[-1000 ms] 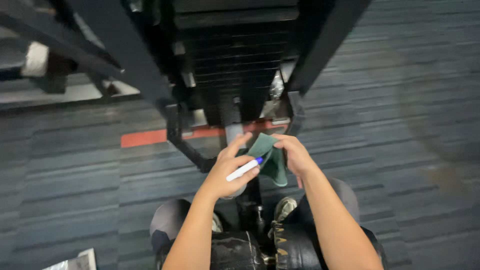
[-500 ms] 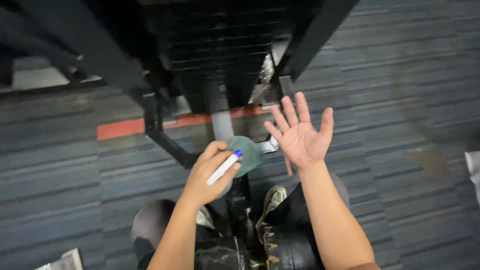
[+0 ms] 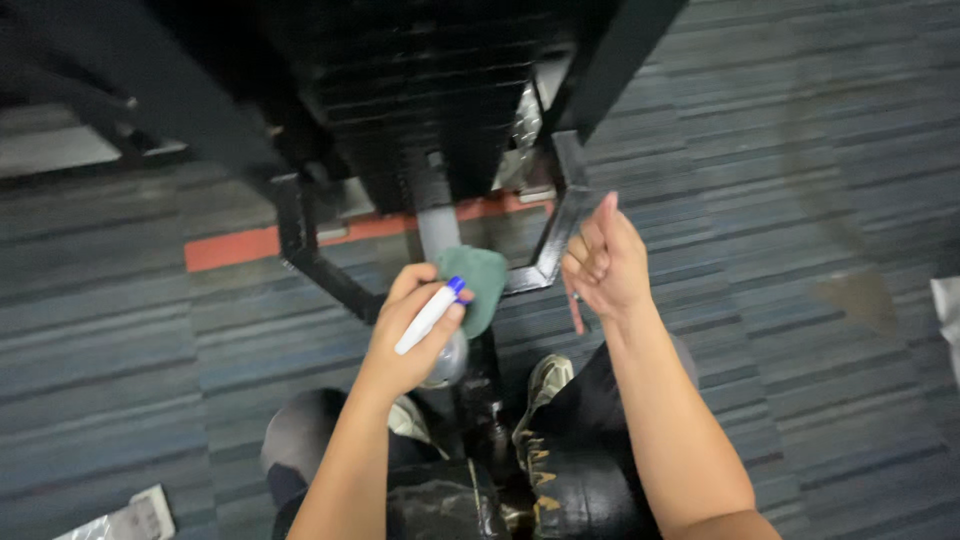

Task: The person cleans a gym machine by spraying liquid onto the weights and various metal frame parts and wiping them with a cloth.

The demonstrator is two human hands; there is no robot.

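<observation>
My left hand (image 3: 410, 335) grips a white marker with a blue cap (image 3: 430, 314) and presses a green cloth (image 3: 474, 281) against the grey round bar (image 3: 437, 228) of a black weight machine. My right hand (image 3: 604, 261) is raised to the right of the cloth, fingers curled into a loose fist, holding nothing that I can see. Both hands are above my knees and shoes, in front of the machine's weight stack (image 3: 420, 90).
The machine's black frame (image 3: 300, 250) spreads in front of me, with a slanted black beam (image 3: 620, 60) at the upper right. A red strip (image 3: 240, 246) lies on the grey striped carpet. Black padded rollers (image 3: 570, 500) sit at my legs. A white object (image 3: 140, 515) lies bottom left.
My right hand let go of the cloth, opened wide with spread fingers, then curled into a fist. My left hand kept the marker and took the cloth alone against the bar.
</observation>
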